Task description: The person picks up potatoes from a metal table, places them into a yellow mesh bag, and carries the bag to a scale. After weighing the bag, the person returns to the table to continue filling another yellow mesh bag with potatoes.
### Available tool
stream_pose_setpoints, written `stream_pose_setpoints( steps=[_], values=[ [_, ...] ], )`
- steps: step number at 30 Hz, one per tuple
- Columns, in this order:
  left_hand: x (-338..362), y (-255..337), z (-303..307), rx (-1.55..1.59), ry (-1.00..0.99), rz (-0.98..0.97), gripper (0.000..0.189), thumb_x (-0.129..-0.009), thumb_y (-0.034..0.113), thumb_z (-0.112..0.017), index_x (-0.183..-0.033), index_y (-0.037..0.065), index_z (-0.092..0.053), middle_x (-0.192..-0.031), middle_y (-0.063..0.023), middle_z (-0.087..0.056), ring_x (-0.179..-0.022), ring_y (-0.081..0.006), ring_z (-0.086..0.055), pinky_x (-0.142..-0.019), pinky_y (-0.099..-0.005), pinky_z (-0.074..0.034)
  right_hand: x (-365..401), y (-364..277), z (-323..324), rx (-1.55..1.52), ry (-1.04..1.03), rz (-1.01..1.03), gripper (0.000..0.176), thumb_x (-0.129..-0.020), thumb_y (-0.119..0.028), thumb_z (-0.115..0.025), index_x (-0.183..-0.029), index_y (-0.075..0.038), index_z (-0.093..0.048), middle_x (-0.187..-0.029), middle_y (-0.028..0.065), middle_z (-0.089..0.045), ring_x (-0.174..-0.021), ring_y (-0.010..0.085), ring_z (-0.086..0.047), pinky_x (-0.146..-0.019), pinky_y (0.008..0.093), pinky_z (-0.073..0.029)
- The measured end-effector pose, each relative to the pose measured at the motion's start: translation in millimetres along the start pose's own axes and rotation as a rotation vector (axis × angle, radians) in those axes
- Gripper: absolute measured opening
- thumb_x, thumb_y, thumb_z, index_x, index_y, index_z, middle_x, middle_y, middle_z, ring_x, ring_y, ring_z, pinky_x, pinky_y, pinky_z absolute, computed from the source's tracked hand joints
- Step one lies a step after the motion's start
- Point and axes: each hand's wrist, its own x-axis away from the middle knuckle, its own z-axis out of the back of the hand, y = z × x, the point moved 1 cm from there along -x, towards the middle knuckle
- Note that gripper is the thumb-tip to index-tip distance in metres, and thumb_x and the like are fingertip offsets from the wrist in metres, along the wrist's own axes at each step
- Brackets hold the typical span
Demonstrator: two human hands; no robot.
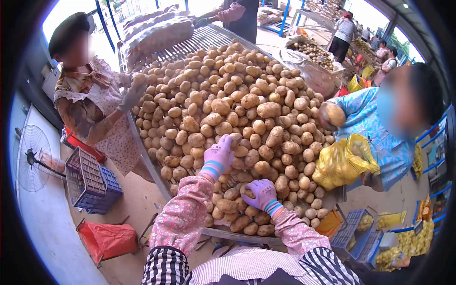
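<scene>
A large heap of potatoes (pixel 268 110) covers the slatted metal table in front of me. My left hand (pixel 220 154), in a purple glove, reaches into the middle of the heap, its fingers bent over a potato (pixel 235 138) at the fingertips. Closer to my body, my right hand (pixel 261 194), gloved alike, is closed around a potato (pixel 247 191) near the front edge. More potatoes lie against both hands.
Co-workers stand at the left and right sides, one gloved hand (pixel 134 92) at the heap's left. A yellow mesh bag (pixel 339 162) sits at the right edge. Blue crates (pixel 97 183), a red bag (pixel 108 240) and a fan (pixel 32 156) are at the left.
</scene>
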Motion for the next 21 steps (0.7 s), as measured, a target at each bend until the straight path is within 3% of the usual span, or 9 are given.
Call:
stream_pose_setpoints(
  steps=[4,6,13,16,18,20,21],
  values=[
    [-15.9,-0.3,1.2,-0.021,-0.045,-0.008,0.056,-0.091,0.025,-0.067,-0.141,0.015,-0.046,-0.139,-0.0100,-0.056,-0.122,-0.0328,-0.064,-0.095,-0.0478,-0.055,-1.1,0.9,-0.2,-0.004,-0.004,0.013,0.035,-0.085,-0.049,-0.073,-0.098,-0.016,-0.072,-0.093,0.0063,-0.070,-0.089,0.0290,-0.068,-0.085,0.0443,-0.050],
    [-28.5,-1.5,0.6,-0.093,-0.209,0.047,0.053,-0.090,0.026,-0.067,-0.138,0.014,-0.049,-0.138,-0.0101,-0.058,-0.121,-0.0329,-0.064,-0.096,-0.0482,-0.054,-0.2,0.1,-1.8,0.002,0.025,0.025,0.035,-0.084,-0.048,-0.073,-0.097,-0.016,-0.071,-0.092,0.0061,-0.069,-0.089,0.0290,-0.068,-0.085,0.0442,-0.050],
    [-37.4,-2.3,-15.2,0.007,-0.135,0.136,0.044,-0.088,0.027,-0.069,-0.128,0.011,-0.057,-0.132,-0.0132,-0.061,-0.118,-0.0364,-0.065,-0.095,-0.0488,-0.055,1.8,-6.3,-1.9,0.014,0.046,0.022,0.033,-0.083,-0.046,-0.074,-0.095,-0.016,-0.071,-0.091,0.0057,-0.068,-0.088,0.0289,-0.067,-0.084,0.0443,-0.050],
    [-27.2,-30.0,-25.1,0.124,-0.053,0.055,0.053,-0.090,0.027,-0.069,-0.139,0.012,-0.056,-0.135,-0.0130,-0.062,-0.119,-0.0319,-0.066,-0.099,-0.0439,-0.054,-1.4,-6.0,-1.9,-0.006,0.061,0.031,0.032,-0.083,-0.045,-0.074,-0.094,-0.016,-0.071,-0.090,0.0057,-0.068,-0.087,0.0286,-0.067,-0.083,0.0437,-0.050],
    [-8.7,-54.4,-40.1,0.836,-0.318,0.104,0.059,-0.092,0.026,-0.068,-0.148,0.014,-0.053,-0.139,-0.0132,-0.062,-0.123,-0.0254,-0.064,-0.106,-0.0372,-0.050,-1.8,-6.7,-2.4,0.006,0.111,0.034,0.031,-0.081,-0.043,-0.077,-0.093,-0.015,-0.071,-0.085,0.0059,-0.067,-0.084,0.0284,-0.068,-0.081,0.0431,-0.050],
    [34.5,-65.1,-53.8,1.274,-0.405,0.098,0.059,-0.093,0.022,-0.067,-0.149,0.013,-0.053,-0.139,-0.0142,-0.062,-0.127,-0.0214,-0.060,-0.109,-0.0325,-0.046,-2.7,-6.9,-4.6,0.009,0.111,0.022,0.028,-0.081,-0.041,-0.077,-0.091,-0.015,-0.071,-0.082,0.0058,-0.066,-0.082,0.0277,-0.068,-0.080,0.0424,-0.050],
    [59.0,-60.9,-48.3,1.462,-0.434,0.140,0.058,-0.093,0.021,-0.066,-0.149,0.012,-0.053,-0.138,-0.0144,-0.062,-0.128,-0.0235,-0.059,-0.110,-0.0335,-0.046,-2.9,-5.0,-5.8,0.007,0.099,0.010,0.027,-0.081,-0.041,-0.077,-0.090,-0.015,-0.072,-0.082,0.0062,-0.067,-0.081,0.0285,-0.068,-0.079,0.0425,-0.050]
  ],
)
